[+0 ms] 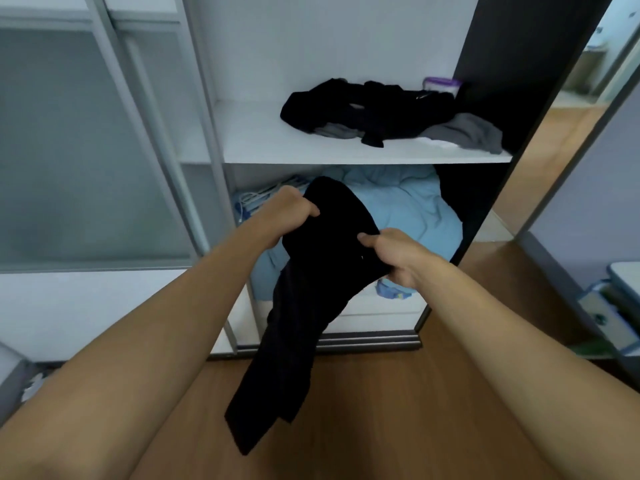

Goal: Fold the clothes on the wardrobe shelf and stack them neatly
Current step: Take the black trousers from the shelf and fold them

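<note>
Black first: gripping the hanging garment (311, 289) in left hand (287, 214) and right hand (396, 258), unfolded; next, likely straightening, then folding.

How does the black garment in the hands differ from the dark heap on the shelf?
The black garment hangs in the air, gripped by the left hand and right hand; the dark heap lies untouched on the white shelf. The garment droops long toward the floor; the heap is crumpled, with grey clothing mixed in. Both are black and unfolded.
</note>
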### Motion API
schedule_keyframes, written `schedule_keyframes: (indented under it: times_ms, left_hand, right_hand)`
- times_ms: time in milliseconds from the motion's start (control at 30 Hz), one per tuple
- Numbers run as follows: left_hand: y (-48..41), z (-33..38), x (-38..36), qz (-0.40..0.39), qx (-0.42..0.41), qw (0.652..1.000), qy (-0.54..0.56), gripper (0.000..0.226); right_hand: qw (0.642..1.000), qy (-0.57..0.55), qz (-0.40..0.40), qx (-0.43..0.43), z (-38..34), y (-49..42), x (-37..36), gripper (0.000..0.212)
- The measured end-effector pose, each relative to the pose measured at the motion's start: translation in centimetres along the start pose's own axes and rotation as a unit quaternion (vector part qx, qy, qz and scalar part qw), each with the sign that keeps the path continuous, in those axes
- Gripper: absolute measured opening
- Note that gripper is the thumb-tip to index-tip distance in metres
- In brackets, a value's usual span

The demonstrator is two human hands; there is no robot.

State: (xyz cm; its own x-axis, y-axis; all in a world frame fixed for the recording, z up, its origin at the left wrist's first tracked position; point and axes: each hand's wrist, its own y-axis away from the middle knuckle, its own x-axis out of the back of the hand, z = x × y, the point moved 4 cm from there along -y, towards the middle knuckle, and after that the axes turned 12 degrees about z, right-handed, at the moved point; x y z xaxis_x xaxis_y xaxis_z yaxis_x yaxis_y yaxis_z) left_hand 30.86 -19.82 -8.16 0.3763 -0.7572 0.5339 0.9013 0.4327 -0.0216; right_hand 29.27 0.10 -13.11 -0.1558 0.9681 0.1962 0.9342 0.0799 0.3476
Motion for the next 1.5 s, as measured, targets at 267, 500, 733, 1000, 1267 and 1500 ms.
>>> schedule_keyframes:
  times_ms: [267,500,733,1000,1267,1500]
  left_hand:
    - [1.0,1.7,-2.3,0.028,-0.010,0.999,-0.045,0.019]
    - [1.4,2.9,-5.1,0.000,0.101,0.987,0.127,0.022]
    - [1.5,3.5,-6.0,-0.037,0.218,0.914,0.340,0.015]
    - [2.6,5.2,-7.4,-0.127,0.165,0.936,0.286,0.026]
    - [0.2,1.6,-5.5,-0.080,0.025,0.975,0.206,0.089]
    - [-0.5,3.3,-6.8,-0.146,-0.014,0.952,0.270,0.053]
  right_hand:
    - [0.959,0.257,0.012,0.122,-4.3,0.0,1.0,0.022]
    - [0.995,0.064,-0.006,0.071,-4.1,-0.2,2.5,0.027]
    - [0.971,-0.116,-0.150,0.148,-2.7,1.4,4.2,0.038]
    - [0.968,-0.144,0.088,0.188,-2.9,1.0,5.4,0.021]
    - [0.965,-0.231,-0.003,0.126,-5.0,0.9,9.7,0.016]
    - [0.958,-0.224,-0.042,0.173,-6.4,1.3,11.2,0.029]
